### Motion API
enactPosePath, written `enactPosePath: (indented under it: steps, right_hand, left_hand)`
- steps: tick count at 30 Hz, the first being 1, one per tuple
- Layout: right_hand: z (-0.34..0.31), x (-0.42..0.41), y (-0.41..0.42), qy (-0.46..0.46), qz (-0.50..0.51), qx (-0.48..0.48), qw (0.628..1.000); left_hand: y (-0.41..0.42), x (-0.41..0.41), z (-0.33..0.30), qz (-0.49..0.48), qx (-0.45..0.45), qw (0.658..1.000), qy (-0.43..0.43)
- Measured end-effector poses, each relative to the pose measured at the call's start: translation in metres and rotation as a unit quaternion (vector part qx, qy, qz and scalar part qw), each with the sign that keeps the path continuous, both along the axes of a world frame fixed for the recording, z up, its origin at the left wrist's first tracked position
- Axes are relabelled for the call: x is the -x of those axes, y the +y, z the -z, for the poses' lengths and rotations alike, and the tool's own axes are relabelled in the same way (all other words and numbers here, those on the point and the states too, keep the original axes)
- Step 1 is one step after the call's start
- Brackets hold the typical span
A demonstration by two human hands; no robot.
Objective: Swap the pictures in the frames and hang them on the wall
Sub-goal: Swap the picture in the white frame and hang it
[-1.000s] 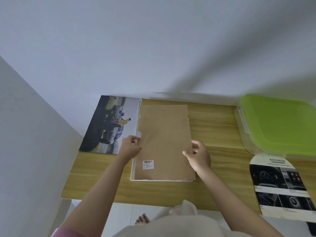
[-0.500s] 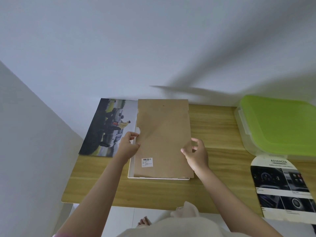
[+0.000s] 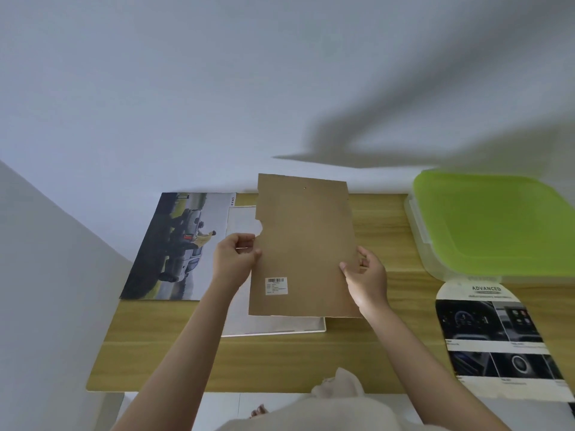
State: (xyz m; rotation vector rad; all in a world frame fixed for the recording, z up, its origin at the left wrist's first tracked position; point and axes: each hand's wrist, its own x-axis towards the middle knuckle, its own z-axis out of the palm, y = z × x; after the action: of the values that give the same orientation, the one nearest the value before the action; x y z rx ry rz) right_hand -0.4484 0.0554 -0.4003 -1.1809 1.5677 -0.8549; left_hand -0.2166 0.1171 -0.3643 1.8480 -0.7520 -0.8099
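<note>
**Backing board off, swap barely begun**

From my remote seat: both hands hold the brown backing board raised and tilted above the white frame, which lies face down on the wooden table. Left hand pinches the board's left edge just below the notch, thumb on top, fingers curled underneath. Right hand grips the right edge, thumb on the brown face, fingers wrapped behind. So both sets of fingers are clamped on the board, none loose.

Where the task's things are: frame in the table's middle, directly under the board; truck picture flat on the table to the left, its right edge just beside or slightly under the frame, can't tell which. A car-interior leaflet lies at the right, overhanging the near table edge, w/ a green-lidded plastic box behind it.

Progress, my judgement: the frame is opened and its back is out; that's about it. Can't tell whether a picture sits inside the frame now, as the board hides most of it. Left to do: lay in the new picture, refit the board, close up, repeat for any 2nd frame (none in view), then hang on the wall. Early stage, I'd say.
</note>
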Motion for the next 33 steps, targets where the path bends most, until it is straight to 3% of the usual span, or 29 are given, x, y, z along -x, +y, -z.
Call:
enactPosePath:
  steps: [3,14,33]
  right_hand:
    - [0.001,0.031,-0.009,0.018,0.022,0.001,1.0]
    - [0.024,0.123,-0.03,0.153,-0.005,0.018,0.988]
    - [0.058,0.131,-0.027,0.267,-0.183,0.065,0.944]
  left_hand:
    - [-0.011,0.031,0.004,0.002,0.004,1.0,0.019]
    - [-0.036,0.134,0.035,0.122,-0.084,0.988,-0.052]
    - [-0.042,0.174,0.061,0.255,-0.198,0.924,-0.206]
